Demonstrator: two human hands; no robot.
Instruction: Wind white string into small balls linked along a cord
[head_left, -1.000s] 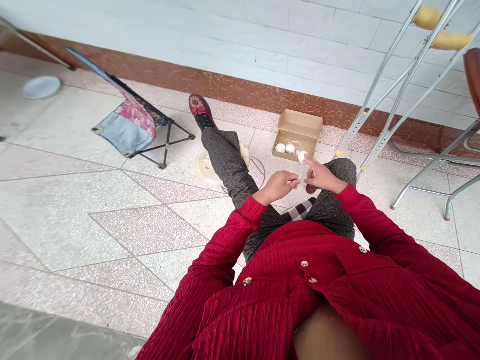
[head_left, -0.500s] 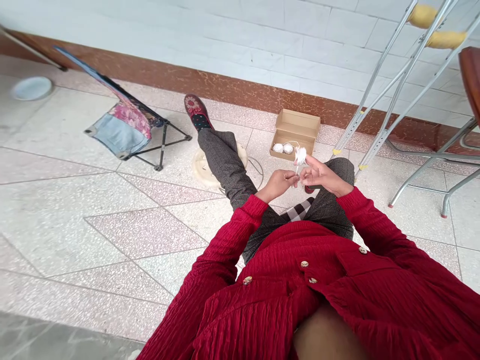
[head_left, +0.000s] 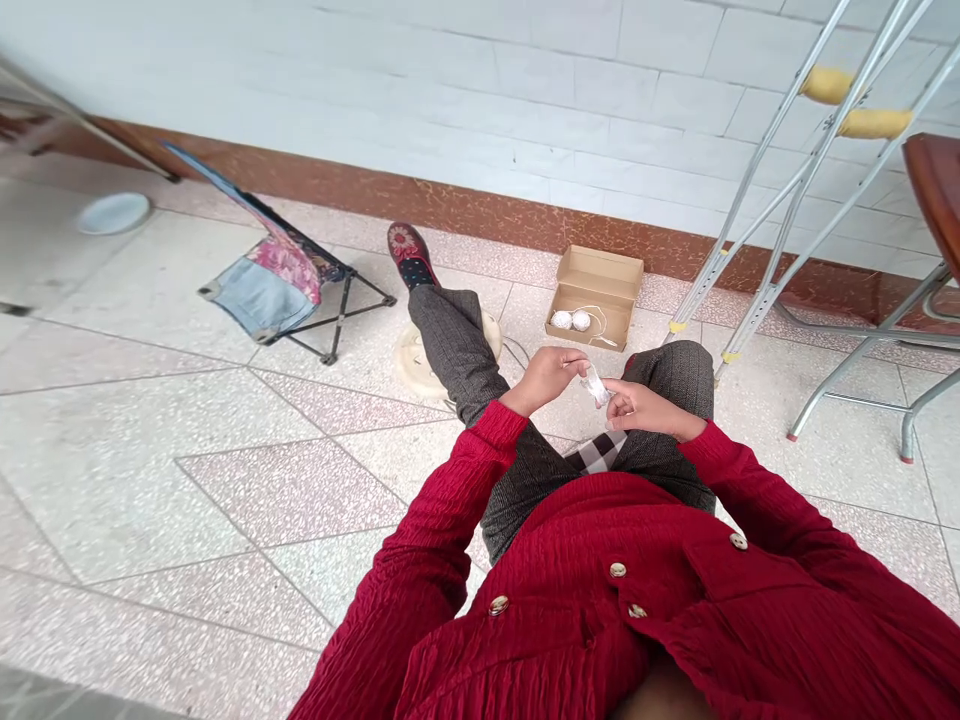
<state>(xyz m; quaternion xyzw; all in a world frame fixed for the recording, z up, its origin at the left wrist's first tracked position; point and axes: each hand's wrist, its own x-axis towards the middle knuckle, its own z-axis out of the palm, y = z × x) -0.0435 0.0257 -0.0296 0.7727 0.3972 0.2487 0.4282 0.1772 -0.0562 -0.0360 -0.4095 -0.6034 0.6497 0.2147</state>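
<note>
Our left hand point(head_left: 546, 379) pinches the upper end of a small clear plastic piece point(head_left: 596, 386), its long axis slanting down toward our curled right hand point(head_left: 646, 408), whose grip we cannot tell.

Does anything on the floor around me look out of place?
A white plate lies on the speckled tile floor at the far left of the view, which is an odd spot for a dish.

jacket point(head_left: 570, 590): red, crinkled | trousers point(head_left: 454, 340): grey herringbone | shoe point(head_left: 409, 255): maroon floral, dotted | cloth point(head_left: 600, 452): black-white check
</note>
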